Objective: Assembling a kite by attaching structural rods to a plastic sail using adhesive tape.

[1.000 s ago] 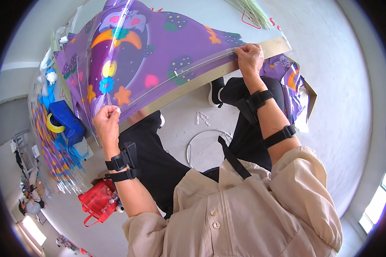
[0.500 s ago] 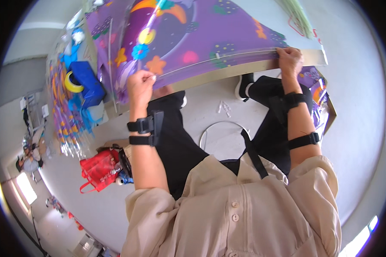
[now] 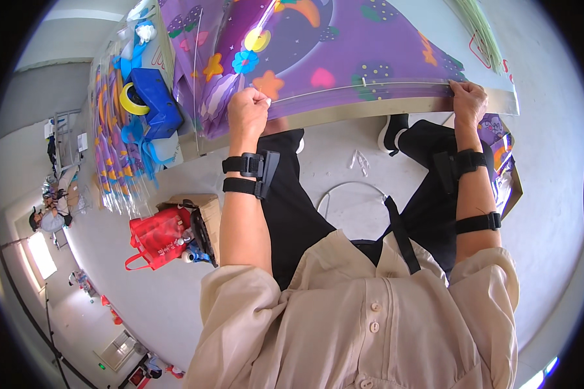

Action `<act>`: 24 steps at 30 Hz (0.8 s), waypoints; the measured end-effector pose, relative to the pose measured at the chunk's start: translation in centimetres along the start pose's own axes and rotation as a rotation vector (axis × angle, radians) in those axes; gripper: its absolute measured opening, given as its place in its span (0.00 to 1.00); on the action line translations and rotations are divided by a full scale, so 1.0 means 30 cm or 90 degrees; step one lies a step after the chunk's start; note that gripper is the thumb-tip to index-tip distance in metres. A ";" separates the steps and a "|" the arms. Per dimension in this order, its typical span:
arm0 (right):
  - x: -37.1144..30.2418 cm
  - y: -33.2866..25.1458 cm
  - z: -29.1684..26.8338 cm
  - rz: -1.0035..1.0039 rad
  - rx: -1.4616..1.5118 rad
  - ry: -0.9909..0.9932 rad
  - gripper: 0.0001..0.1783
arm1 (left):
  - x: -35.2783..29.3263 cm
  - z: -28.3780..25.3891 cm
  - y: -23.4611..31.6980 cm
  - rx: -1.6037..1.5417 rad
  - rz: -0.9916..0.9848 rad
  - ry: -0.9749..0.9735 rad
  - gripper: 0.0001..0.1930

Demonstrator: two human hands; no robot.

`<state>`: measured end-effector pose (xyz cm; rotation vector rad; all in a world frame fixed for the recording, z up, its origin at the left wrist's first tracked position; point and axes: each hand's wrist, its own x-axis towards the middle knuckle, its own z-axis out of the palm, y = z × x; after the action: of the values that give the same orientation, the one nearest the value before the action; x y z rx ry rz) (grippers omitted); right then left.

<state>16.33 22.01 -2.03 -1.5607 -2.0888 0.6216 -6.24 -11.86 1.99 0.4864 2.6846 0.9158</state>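
A purple printed sheet (image 3: 285, 58) with moon, star and strawberry shapes lies over the table in front of me. A thin pale rod (image 3: 383, 82) runs along its near edge. My left hand (image 3: 247, 117) is closed in a pinch at the left part of this edge, beside gathered folds of the sheet. At the right end of the rod, my right hand (image 3: 468, 102) pinches the edge near the sheet's corner. The edge stretches nearly straight between both hands. Exactly how the fingers grip the rod is hidden.
On the left of the table are a blue tape dispenser (image 3: 157, 104), a yellow tape roll (image 3: 133, 99) and purple wrapped bundles (image 3: 110, 149). Thin pale green rods (image 3: 480, 32) lie at the far right. A red bag (image 3: 157, 236) and a cardboard box (image 3: 207, 211) stand on the floor.
The view has shifted, so the table and both hands sit farther right in it. Both hands keep their pinch at about the same places on the sheet's edge.
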 end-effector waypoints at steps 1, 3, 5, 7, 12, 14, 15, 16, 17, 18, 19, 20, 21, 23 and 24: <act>-0.002 -0.006 -0.003 0.011 0.002 -0.015 0.14 | 0.002 0.000 -0.001 0.009 -0.002 -0.006 0.04; -0.002 -0.009 -0.006 0.024 0.004 -0.018 0.14 | 0.005 0.007 -0.004 0.027 0.001 0.000 0.04; 0.001 -0.010 -0.010 0.037 0.004 -0.019 0.14 | 0.007 0.015 -0.010 0.043 0.006 0.003 0.05; 0.008 -0.004 -0.002 0.035 -0.008 -0.028 0.15 | 0.012 0.015 -0.011 0.111 0.041 0.023 0.05; 0.008 0.019 0.009 0.036 0.022 -0.023 0.14 | 0.021 0.010 -0.009 0.086 0.016 0.000 0.05; 0.004 0.019 0.004 0.020 0.050 -0.024 0.13 | 0.026 0.010 -0.015 0.094 0.025 -0.009 0.05; 0.002 0.019 0.002 0.022 0.048 -0.021 0.13 | 0.027 0.012 -0.016 0.092 0.027 -0.011 0.05; 0.001 0.019 0.000 0.019 0.063 -0.019 0.13 | 0.027 0.015 -0.018 0.098 0.033 -0.004 0.05; -0.002 0.020 -0.002 0.017 0.078 -0.016 0.13 | 0.029 0.017 -0.019 0.104 0.038 0.002 0.05; -0.003 0.021 -0.003 0.018 0.074 -0.010 0.13 | 0.031 0.017 -0.019 0.099 0.042 -0.001 0.05; -0.005 0.022 0.000 0.008 0.077 -0.006 0.13 | 0.032 0.013 -0.021 0.106 0.048 -0.004 0.05; -0.007 0.022 0.003 -0.001 0.079 -0.001 0.12 | 0.031 0.010 -0.022 0.113 0.055 -0.008 0.05; -0.006 0.022 0.007 -0.001 0.078 -0.011 0.12 | 0.027 0.005 -0.015 0.117 0.049 -0.003 0.05; -0.004 0.025 0.011 -0.009 0.079 -0.006 0.12 | 0.026 0.004 -0.008 0.109 0.038 -0.007 0.05; -0.003 0.023 0.013 -0.020 0.080 -0.007 0.11 | 0.026 0.001 -0.007 0.108 0.022 -0.007 0.05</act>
<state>16.64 22.07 -2.77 -1.4562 -2.0364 0.7366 -6.97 -11.68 1.73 0.5732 2.7651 0.6950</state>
